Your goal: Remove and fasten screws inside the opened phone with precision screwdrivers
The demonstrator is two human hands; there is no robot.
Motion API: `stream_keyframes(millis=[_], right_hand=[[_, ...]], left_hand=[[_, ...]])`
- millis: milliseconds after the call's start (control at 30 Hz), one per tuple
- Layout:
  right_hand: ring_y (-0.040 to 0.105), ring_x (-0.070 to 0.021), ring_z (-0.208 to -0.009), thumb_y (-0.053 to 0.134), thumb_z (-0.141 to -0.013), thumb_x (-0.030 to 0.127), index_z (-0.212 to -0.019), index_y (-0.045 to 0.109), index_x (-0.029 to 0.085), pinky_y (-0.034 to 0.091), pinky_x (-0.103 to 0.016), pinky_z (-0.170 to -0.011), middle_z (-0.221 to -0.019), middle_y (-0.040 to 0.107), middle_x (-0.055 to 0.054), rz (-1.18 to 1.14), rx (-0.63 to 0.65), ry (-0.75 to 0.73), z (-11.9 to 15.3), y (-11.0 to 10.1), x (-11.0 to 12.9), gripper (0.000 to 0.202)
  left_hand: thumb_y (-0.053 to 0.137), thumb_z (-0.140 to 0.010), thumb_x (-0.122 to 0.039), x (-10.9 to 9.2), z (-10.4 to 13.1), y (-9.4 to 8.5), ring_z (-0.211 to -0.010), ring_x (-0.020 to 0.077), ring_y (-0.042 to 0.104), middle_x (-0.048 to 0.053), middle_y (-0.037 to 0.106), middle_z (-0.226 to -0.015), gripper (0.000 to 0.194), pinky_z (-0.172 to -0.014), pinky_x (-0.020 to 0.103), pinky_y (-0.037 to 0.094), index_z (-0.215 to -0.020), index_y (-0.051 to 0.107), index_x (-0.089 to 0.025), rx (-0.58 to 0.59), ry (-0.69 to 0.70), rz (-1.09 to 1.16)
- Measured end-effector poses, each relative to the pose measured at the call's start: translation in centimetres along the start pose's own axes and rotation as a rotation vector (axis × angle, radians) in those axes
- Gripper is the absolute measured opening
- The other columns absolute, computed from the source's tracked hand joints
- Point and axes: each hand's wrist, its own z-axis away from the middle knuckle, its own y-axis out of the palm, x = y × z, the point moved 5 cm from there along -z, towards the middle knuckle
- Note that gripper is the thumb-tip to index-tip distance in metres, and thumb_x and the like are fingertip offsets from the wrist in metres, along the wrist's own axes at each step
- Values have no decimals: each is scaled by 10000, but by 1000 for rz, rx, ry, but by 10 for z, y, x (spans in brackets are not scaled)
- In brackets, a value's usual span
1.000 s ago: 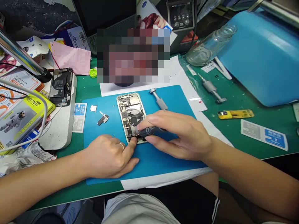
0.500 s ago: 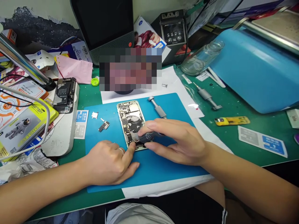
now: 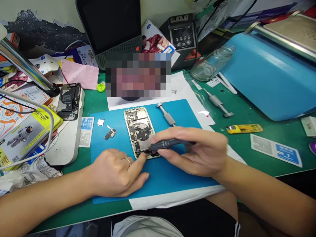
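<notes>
An opened phone body point(image 3: 140, 126) lies on the blue mat point(image 3: 111, 191), its inner parts exposed. My left hand point(image 3: 118, 171) rests on the mat with its index fingertip on the phone's lower edge; the other fingers are curled and nothing shows in them. Between the thumb and fingers of my right hand point(image 3: 197, 148) is a dark tweezer-like tool point(image 3: 168, 144), its tip over the phone's lower right part. What the tip touches is hidden. A small dark part point(image 3: 110, 133) and a silvery plate point(image 3: 100, 122) lie left of the phone.
A screwdriver point(image 3: 167, 116) lies on the mat, another point(image 3: 217, 102) right of it. Farther right are a yellow tool point(image 3: 244, 128) and a glass jar point(image 3: 212, 64). A second opened phone point(image 3: 69, 100) sits on a white stand at left. Behind stands a dark screen point(image 3: 108, 24).
My right hand has tilted, and the dark tool now lies flatter, with more of its length visible. My left index finger stays on the phone's lower edge.
</notes>
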Motion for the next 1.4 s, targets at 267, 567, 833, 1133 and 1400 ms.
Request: stream_keyframes(millis=[267,567,833,1133,1400], right_hand=[[800,-171,-904,668,-939,132,-819,470,230,673,-217,-735,-1009,811,-110,-157,108,39,2,12,2,252],[781,-160,-1014,636,-969,138,-958,514,187,654,-229,-871,-1044,803,-128,-35,234,-158,6,22,3,132],[766,-148,-1063,602,-991,153,-970,548,189,633,-221,-931,-1090,800,-124,-23,287,-112,9,27,2,68],[779,-132,-989,598,-991,155,-923,533,217,643,-215,-897,-1081,799,-107,-33,240,-32,6,29,-2,113],[791,-184,-929,741,-883,125,-1137,557,276,686,-292,-801,-1017,797,-33,-177,-93,162,3,1,-11,348]], left_hand=[[682,-903,-270,-25,-1,-10,-409,68,448,-67,404,-516,204,-343,224,373,-970,789,-109,-59,390,109],[693,-883,-251,-27,0,-16,-430,50,423,-55,381,-534,156,-348,207,372,-833,807,-158,-113,434,114],[724,-821,-217,-26,5,-12,-426,65,421,-54,402,-533,134,-332,248,319,-803,799,-108,-163,431,189],[635,-865,-219,-12,-1,-18,-416,86,396,-66,434,-487,149,-370,304,266,-815,740,-125,-230,189,179],[634,-885,-183,38,3,-19,-675,134,526,-15,575,-757,137,-640,279,437,-1003,571,-210,-411,-462,411]])
